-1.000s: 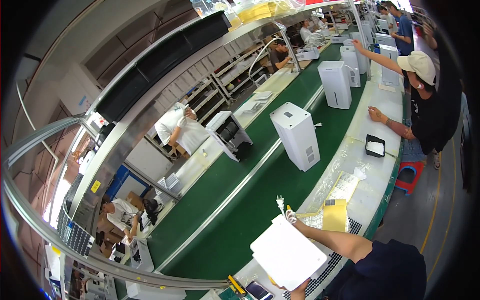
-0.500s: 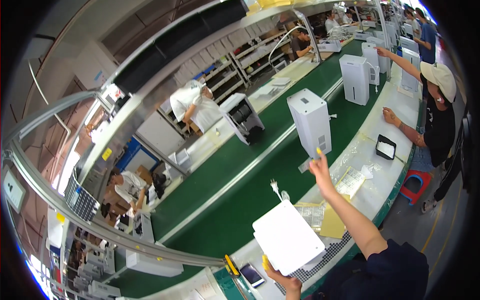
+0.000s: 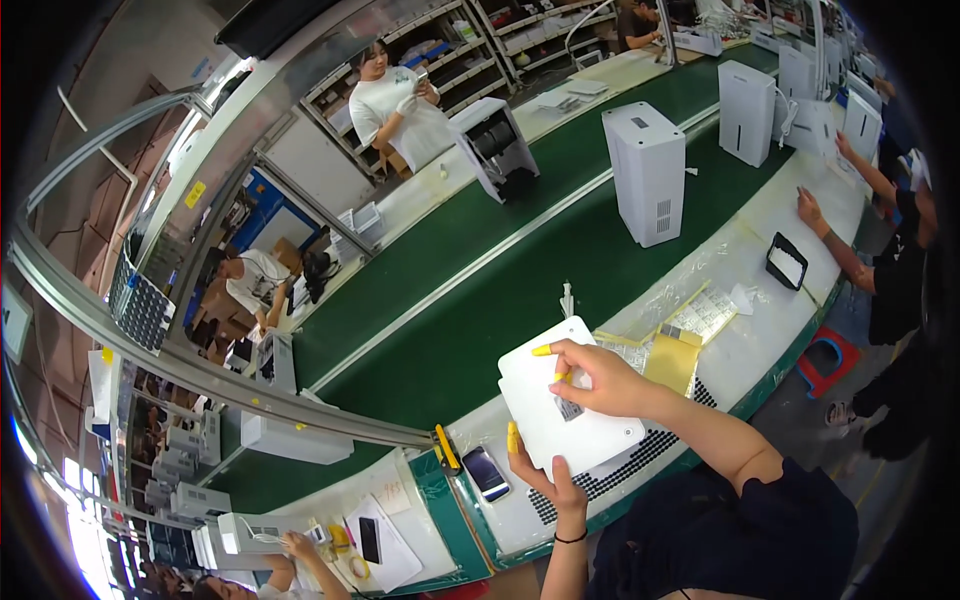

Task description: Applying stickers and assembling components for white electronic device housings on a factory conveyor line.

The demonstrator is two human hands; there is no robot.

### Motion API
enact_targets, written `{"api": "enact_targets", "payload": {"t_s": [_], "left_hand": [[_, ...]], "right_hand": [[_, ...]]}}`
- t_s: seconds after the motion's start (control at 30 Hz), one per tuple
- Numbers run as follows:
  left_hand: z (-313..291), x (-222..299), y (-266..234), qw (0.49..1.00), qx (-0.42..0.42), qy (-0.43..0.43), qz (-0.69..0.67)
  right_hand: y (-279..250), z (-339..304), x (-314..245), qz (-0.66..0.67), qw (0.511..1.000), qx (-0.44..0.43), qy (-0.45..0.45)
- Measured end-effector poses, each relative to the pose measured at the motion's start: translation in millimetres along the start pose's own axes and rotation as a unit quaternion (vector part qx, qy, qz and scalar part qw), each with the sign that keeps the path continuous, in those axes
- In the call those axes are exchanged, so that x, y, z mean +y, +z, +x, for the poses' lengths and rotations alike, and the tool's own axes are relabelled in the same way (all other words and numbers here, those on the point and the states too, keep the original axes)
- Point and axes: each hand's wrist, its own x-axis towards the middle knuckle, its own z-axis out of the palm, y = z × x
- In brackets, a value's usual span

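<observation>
A white boxy appliance [image 3: 535,395] stands in front of me, its smooth square face with rounded corners turned up. My left hand [image 3: 550,487] is closed around its near left edge, a yellow cot on one fingertip. Over that face, my right hand [image 3: 610,382] is bent in a pinch, with yellow cots on its fingers. Under the right fingertips a small grey label [image 3: 568,406] lies against the white surface; the hand partly covers it. A power plug [image 3: 567,298] sticks up behind the appliance's far edge.
Label sheets [image 3: 705,312] and yellow backing paper [image 3: 672,362] lie right of the appliance. A phone [image 3: 486,474] and yellow cutter [image 3: 446,450] are at left. White appliances [image 3: 645,175] stand on the green conveyor [image 3: 450,370]. A black tray [image 3: 786,262] and co-workers are farther off.
My right hand has come down and left from above the belt, bringing the label onto the white face. My left hand keeps hold of the edge. The view has shifted.
</observation>
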Motion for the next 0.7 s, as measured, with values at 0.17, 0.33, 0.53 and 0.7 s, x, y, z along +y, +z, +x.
{"api": "enact_targets", "payload": {"t_s": [0.17,0.33,0.53,0.7], "left_hand": [[0.3,-3.2,-1.1,0.999,0.019,-0.008,0.040],[2.4,-4.4,-3.5,0.999,0.019,-0.003,0.032],[0.5,-5.8,-6.1,1.000,0.003,-0.008,0.005],[2.3,-7.2,-7.4,1.000,0.008,-0.014,0.003]], "right_hand": [[3.3,0.8,1.3,0.032,0.999,0.021,0.017],[6.0,4.6,1.6,0.001,1.000,0.008,0.027],[4.9,6.0,-0.4,-0.031,0.999,-0.007,0.020],[6.8,8.0,0.0,-0.034,0.999,-0.008,0.021]]}}
